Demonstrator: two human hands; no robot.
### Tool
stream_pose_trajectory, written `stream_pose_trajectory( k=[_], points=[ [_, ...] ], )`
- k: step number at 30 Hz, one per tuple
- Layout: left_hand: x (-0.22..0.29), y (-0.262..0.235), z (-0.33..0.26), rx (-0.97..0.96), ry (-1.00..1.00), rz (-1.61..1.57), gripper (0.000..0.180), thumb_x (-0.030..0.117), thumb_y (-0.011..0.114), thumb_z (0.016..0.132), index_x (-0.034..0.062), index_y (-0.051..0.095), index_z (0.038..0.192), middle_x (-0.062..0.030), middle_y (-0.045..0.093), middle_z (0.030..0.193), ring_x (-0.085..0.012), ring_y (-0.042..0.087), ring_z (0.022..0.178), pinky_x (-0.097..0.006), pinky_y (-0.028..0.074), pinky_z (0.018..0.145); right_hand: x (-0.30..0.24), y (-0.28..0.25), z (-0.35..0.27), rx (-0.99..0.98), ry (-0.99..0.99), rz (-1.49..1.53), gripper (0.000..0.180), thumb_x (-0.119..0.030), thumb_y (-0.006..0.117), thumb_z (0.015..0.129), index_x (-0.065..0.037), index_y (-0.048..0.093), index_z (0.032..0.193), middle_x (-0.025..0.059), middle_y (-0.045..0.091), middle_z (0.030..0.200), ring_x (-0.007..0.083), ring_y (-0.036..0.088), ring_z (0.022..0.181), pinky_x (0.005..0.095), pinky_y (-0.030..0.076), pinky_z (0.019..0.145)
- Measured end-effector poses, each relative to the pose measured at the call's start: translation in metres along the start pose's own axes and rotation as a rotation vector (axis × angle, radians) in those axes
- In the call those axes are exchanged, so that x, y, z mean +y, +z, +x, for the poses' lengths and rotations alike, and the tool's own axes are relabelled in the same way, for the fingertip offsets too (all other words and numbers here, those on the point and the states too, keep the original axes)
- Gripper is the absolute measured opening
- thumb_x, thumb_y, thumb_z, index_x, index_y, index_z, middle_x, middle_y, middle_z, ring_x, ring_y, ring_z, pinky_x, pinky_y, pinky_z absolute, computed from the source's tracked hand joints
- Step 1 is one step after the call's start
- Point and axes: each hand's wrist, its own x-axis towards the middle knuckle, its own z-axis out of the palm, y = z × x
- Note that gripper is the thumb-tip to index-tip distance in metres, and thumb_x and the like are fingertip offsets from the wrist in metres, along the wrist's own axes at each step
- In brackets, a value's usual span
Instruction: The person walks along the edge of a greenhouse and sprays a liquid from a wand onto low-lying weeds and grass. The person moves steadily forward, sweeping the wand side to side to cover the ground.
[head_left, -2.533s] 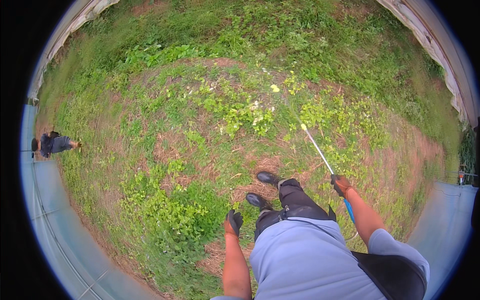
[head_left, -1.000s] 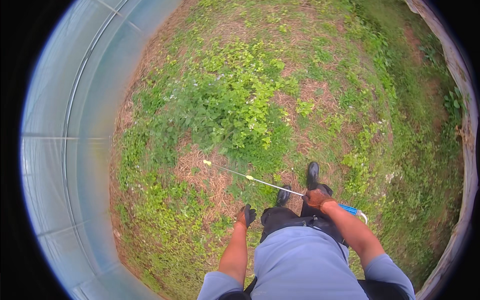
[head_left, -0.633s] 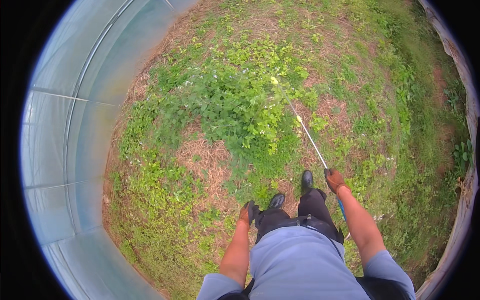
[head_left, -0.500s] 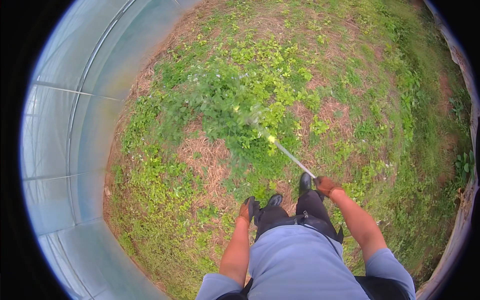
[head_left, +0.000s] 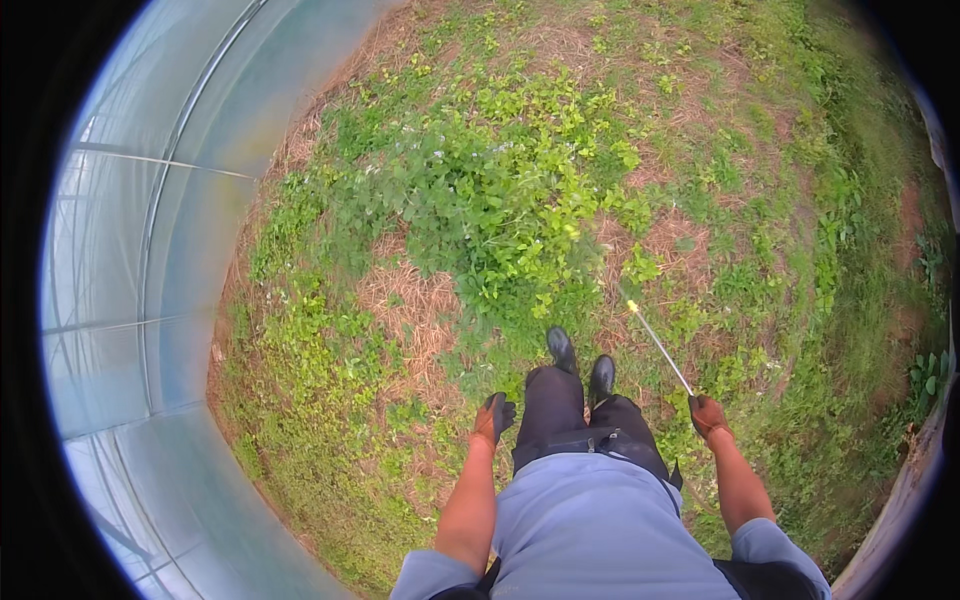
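My right hand (head_left: 709,416), in a brown and black work glove, is closed round the near end of a spray wand (head_left: 662,345). The wand is a thin silver rod with a yellow nozzle (head_left: 632,306) at its far end. It points forward and left, over low weeds and straw right of my boots. My left hand (head_left: 492,418), gloved the same way, hangs by my left thigh with its fingers curled. Whatever may be in it is hidden. A dense clump of leafy green plants (head_left: 480,205) grows ahead of my boots, left of the nozzle.
Dry straw (head_left: 408,295) lies between the weeds. To the left rises a curved plastic-sheet wall (head_left: 110,290) with metal hoops (head_left: 150,210). Taller grass (head_left: 850,300) fills the right side, along a pale sheet edge (head_left: 915,470). My black boots (head_left: 561,349) stand among the weeds.
My right hand has moved right and back toward me, swinging the wand away from the leafy clump. Pale blurred mist at the nozzle no longer shows. My left boot has come forward.
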Motion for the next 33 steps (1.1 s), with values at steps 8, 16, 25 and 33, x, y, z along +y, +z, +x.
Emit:
stream_pose_trajectory(
  k=[8, 16, 25, 33],
  points=[
    [-0.011, -0.022, 0.064, 0.040, -0.100, -0.242, 0.039, 0.040, 0.058, 0.089, 0.0073, 0.055, 0.110, -0.0114, 0.064, 0.081, -0.0191, 0.059, 0.062, -0.032, 0.049, 0.052, -0.088, -0.016, 0.054, 0.067, -0.068, 0.193, 0.042, -0.040, 0.048, 0.092, -0.001, 0.064, 0.094, 0.0173, 0.064, 0.078, 0.0265, 0.061, 0.075, 0.0411, 0.045, 0.070],
    [0.114, -0.005, 0.108, -0.194, 0.159, -0.376, 0.049, 0.042, 0.061, 0.087, 0.0101, 0.051, 0.122, -0.0116, 0.065, 0.101, -0.0211, 0.064, 0.082, -0.034, 0.052, 0.068, -0.309, -0.003, 0.093, -0.267, -0.451, -0.351, 0.044, -0.040, 0.044, 0.090, -0.002, 0.064, 0.102, 0.0275, 0.062, 0.097, 0.0434, 0.059, 0.096, 0.0483, 0.046, 0.084],
    [0.078, -0.059, 0.111, 0.022, 0.033, -0.586, 0.051, 0.041, 0.059, 0.088, 0.0057, 0.049, 0.123, -0.0140, 0.064, 0.104, -0.0239, 0.063, 0.088, -0.035, 0.052, 0.071, -0.382, -0.060, 0.121, -0.083, -0.508, -0.371, 0.040, -0.036, 0.049, 0.090, 0.001, 0.063, 0.094, 0.0277, 0.062, 0.090, 0.0443, 0.059, 0.090, 0.0476, 0.046, 0.078],
    [0.048, -0.063, 0.058, 0.195, -0.044, -0.686, 0.044, 0.039, 0.056, 0.089, 0.0064, 0.050, 0.118, -0.0178, 0.064, 0.106, -0.0279, 0.064, 0.087, -0.038, 0.053, 0.073, -0.463, -0.032, 0.190, -0.027, -0.507, -0.177, 0.042, -0.039, 0.047, 0.090, -0.001, 0.064, 0.097, 0.0257, 0.063, 0.085, 0.0414, 0.061, 0.084, 0.0474, 0.045, 0.075]
  ],
)
